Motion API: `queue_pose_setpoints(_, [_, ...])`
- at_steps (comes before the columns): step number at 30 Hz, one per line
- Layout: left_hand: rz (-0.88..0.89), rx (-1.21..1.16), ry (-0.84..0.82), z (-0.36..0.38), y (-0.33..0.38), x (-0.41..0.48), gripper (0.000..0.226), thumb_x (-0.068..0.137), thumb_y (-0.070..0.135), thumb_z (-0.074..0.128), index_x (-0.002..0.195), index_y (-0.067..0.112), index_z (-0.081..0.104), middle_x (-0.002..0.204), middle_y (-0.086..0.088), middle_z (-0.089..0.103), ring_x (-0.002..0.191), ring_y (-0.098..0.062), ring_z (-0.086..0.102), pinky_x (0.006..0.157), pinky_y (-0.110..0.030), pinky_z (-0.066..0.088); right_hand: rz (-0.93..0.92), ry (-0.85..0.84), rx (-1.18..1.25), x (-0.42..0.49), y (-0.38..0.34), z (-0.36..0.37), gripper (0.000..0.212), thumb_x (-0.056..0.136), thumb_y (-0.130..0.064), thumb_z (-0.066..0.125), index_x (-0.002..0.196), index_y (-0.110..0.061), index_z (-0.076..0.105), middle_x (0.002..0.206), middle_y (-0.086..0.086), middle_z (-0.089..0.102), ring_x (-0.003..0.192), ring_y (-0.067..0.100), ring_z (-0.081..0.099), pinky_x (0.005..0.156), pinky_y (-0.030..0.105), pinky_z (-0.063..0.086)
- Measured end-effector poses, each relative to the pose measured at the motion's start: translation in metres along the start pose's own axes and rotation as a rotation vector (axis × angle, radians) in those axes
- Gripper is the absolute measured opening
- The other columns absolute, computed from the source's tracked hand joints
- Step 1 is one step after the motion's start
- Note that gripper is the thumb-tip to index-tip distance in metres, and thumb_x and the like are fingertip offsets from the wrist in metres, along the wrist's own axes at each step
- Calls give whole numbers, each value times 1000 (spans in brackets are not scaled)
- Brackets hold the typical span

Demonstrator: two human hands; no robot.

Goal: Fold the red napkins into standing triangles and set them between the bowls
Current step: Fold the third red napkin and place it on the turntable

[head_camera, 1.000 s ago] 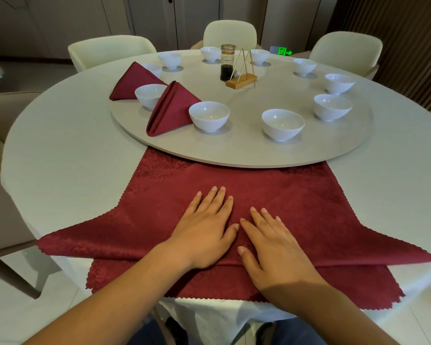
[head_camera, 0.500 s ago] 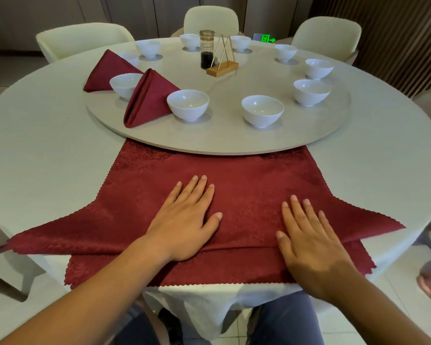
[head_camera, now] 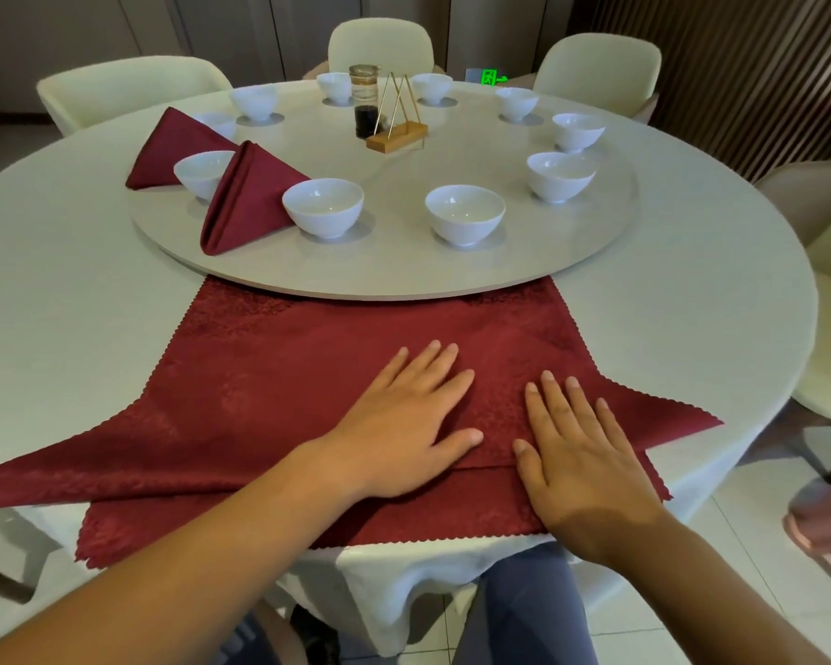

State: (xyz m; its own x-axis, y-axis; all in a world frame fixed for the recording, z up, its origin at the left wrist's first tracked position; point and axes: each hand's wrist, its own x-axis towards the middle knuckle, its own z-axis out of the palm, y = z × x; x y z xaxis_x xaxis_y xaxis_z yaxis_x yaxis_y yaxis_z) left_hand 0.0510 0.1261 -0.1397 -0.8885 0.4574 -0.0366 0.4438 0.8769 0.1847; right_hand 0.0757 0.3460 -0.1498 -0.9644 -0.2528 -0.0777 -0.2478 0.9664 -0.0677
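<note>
Soft even light, wide-angle edge distortion

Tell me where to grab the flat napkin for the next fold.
Probably pinch the napkin by its right tip, coming from the right: that pointed corner juts out free, near the right hand. The left hand lies flat on the middle.

Left grip [head_camera: 404, 424]: flat, fingers spread, pressing the flat napkin [head_camera: 308, 376] at the near bench [head_camera: 68, 280] edge.
Right grip [head_camera: 581, 453]: flat on the same cloth, just right of the other.
Folded napkins [head_camera: 245, 199]: two standing between bowls [head_camera: 322, 206], far left on the turntable [head_camera: 404, 292].
</note>
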Motion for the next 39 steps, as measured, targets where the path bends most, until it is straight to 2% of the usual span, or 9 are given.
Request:
queue_pose_setpoints(5, [-33,64,-45,15,-4,-2,81,94,74,6,162,31,-6,168,5,-20,151,-8,-28,126,-41,-11,-42,-35,20,-1,10,-1,80,78,-66,-23,148,-29,-27,160,-8,-31,148,15,-29,123,36,-15])
queue_pose_setpoints(15, [-35,65,-41,15,-2,-2,78,98,71,7,162,30,-7,168,4,-22,151,-8,-29,126,-41,-12,-26,-85,378,-12,103,-17,73,91,-72,13,155,-40,2,162,-28,-5,142,-19,-13,114,8,-8])
queue_pose_setpoints(18, [-31,56,-38,16,-2,-2,78,97,72,6,162,31,-6,168,4,-21,151,-8,-29,126,-41,-12,-50,131,309,-6,88,-22,67,98,-65,24,153,-31,37,159,-15,32,147,5,28,120,24,20])
queue_pose_setpoints(21, [-30,37,-39,16,-2,-2,76,98,68,7,163,29,-4,168,4,-19,151,-8,-28,126,-40,-12,-312,335,271,3,36,-28,38,96,-46,43,115,-24,69,111,-8,65,104,17,59,95,30,43])
queue_pose_setpoints(24, [-9,-67,53,16,-4,-4,76,96,56,9,164,23,6,171,0,-10,154,-9,-20,127,-36,-8,-400,159,400,11,-3,-19,22,95,-40,52,108,-31,67,100,-17,56,98,3,50,89,18,41])
queue_pose_setpoints(27, [14,-156,234,17,-4,-11,67,97,38,27,160,15,29,170,-5,13,157,-14,2,128,-36,6,-345,144,421,18,-11,-7,14,93,-38,55,105,-34,62,98,-17,49,96,4,47,86,23,44])
queue_pose_setpoints(30, [-54,-122,201,16,-10,-23,59,104,40,37,159,18,31,170,-4,15,157,-16,5,128,-34,5,-338,117,344,18,-15,-6,24,87,-48,46,105,-36,55,99,-14,47,93,10,46,84,28,44])
queue_pose_setpoints(34, [-149,-7,99,9,-48,-57,83,92,68,8,163,25,17,171,-2,1,157,-14,-5,125,-28,-6,-320,65,309,18,-17,-7,27,85,-54,41,107,-40,51,101,-17,44,96,8,44,85,27,41])
queue_pose_setpoints(39, [-347,51,94,0,-115,-116,96,84,81,-10,163,30,10,170,2,-2,155,-10,-10,124,-30,-8,-276,66,283,14,-20,-10,17,89,-38,60,106,-38,54,101,-17,46,95,7,45,84,29,42])
